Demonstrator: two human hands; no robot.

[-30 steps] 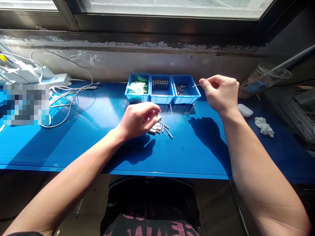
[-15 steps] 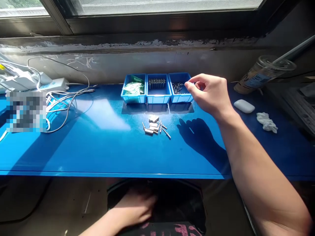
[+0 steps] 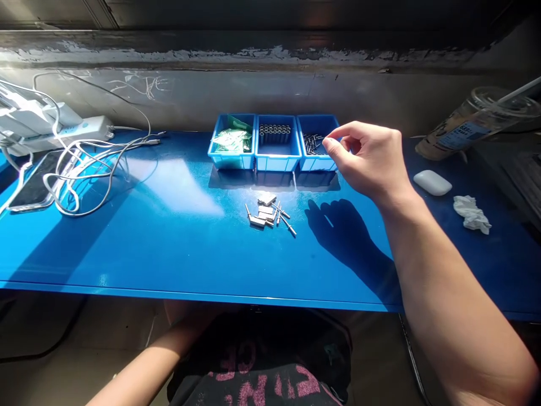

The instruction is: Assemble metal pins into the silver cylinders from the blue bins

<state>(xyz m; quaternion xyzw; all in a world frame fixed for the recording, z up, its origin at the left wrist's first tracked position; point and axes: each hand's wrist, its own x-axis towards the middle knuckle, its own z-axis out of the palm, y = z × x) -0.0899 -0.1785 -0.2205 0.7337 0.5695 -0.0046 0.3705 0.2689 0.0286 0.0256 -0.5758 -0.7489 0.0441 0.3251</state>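
My right hand [image 3: 369, 160] hovers at the near right corner of the right blue bin [image 3: 313, 164], which holds thin metal pins [image 3: 311, 144]. Its thumb and forefinger are pinched together, and I see no pin between them. The middle blue bin [image 3: 274, 163] holds a row of small metal sleeves, and the left blue bin [image 3: 228, 162] holds green packets. A small pile of metal blocks and pins [image 3: 268, 213] lies on the blue table [image 3: 169, 248] in front of the bins. My left hand is hidden below the table edge; only its forearm [image 3: 139, 372] shows.
A white power strip [image 3: 84, 127], tangled white cables [image 3: 84, 169] and a phone [image 3: 36, 186] lie at the far left. At the right are a white earbud case [image 3: 431, 182], a crumpled tissue [image 3: 471, 213] and a tipped plastic cup [image 3: 473, 121].
My left hand left the metal pile and dropped below the table edge. My right hand, which held a thin pin up a second ago, moved left and down to the right bin.
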